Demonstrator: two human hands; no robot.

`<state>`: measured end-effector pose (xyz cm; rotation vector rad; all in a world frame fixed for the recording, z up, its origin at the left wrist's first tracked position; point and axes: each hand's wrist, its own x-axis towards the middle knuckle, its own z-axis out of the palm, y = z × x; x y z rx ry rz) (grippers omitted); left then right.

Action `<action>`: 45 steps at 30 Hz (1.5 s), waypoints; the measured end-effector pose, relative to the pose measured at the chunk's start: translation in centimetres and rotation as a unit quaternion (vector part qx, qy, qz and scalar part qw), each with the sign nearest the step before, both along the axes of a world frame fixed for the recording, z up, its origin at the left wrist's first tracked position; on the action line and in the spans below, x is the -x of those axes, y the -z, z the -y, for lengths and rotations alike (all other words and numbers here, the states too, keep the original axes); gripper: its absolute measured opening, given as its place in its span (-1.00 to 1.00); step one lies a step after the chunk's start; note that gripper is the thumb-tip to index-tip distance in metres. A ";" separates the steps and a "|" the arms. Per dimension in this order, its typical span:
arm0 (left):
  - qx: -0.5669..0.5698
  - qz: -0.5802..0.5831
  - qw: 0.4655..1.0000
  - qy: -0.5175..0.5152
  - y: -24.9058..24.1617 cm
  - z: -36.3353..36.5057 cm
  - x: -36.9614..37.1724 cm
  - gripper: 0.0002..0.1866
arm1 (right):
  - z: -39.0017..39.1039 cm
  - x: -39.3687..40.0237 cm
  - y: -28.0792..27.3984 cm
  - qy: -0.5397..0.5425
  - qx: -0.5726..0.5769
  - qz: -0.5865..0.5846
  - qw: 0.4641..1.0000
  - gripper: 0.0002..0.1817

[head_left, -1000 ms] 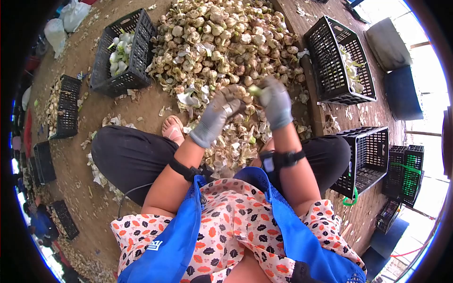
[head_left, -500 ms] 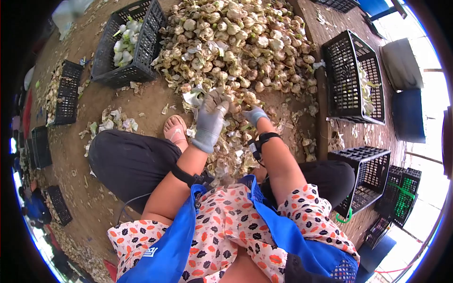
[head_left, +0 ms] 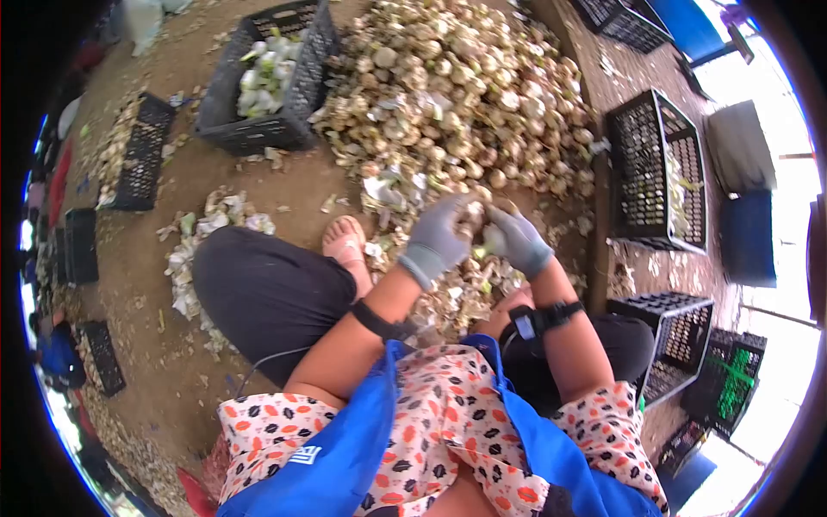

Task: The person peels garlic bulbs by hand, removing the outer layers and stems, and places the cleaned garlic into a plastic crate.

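Note:
My left hand (head_left: 441,234), in a grey glove with dirty fingertips, is closed around a garlic bulb (head_left: 475,209) in front of my knees. Right beside it, my gloved right hand (head_left: 517,237) has its fingers curled in against the same bulb. A whitish part with a bit of green shows below, between the two hands; the fingers hide much of it. Just beyond them rises a large pile of garlic bulbs (head_left: 465,95) with dry, brownish skins. Loose peeled skins (head_left: 439,289) litter the ground under my hands.
At the upper left, a black crate (head_left: 258,129) holds white peeled garlic (head_left: 269,73) with green stems. Another black crate (head_left: 616,164) stands right of the pile, beyond a wooden edge. A further crate (head_left: 668,345) sits by my right knee. Skins (head_left: 202,250) lie beside my left knee.
My hands have come together and drawn back from the pile's near edge, now meeting at a bulb. Earlier they were apart, the right one reaching among the bulbs. The view has shifted slightly.

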<state>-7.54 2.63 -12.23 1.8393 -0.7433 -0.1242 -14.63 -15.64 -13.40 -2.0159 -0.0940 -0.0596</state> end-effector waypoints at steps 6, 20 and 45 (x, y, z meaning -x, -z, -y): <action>0.086 -0.004 0.996 0.015 -1.6 0.1 0.3 -0.63 | -4.4 2.2 -6.9 0.184 -0.383 -0.217 0.879 -0.66; 0.351 -0.540 0.762 0.058 -6.1 -1.2 2.1 -0.72 | -7.0 3.5 -6.9 0.241 0.050 0.168 0.955 -0.24; 0.195 -0.148 0.968 -0.057 -4.8 -0.9 3.5 -0.75 | -4.8 4.7 -5.6 0.092 -0.544 -0.114 0.826 -0.49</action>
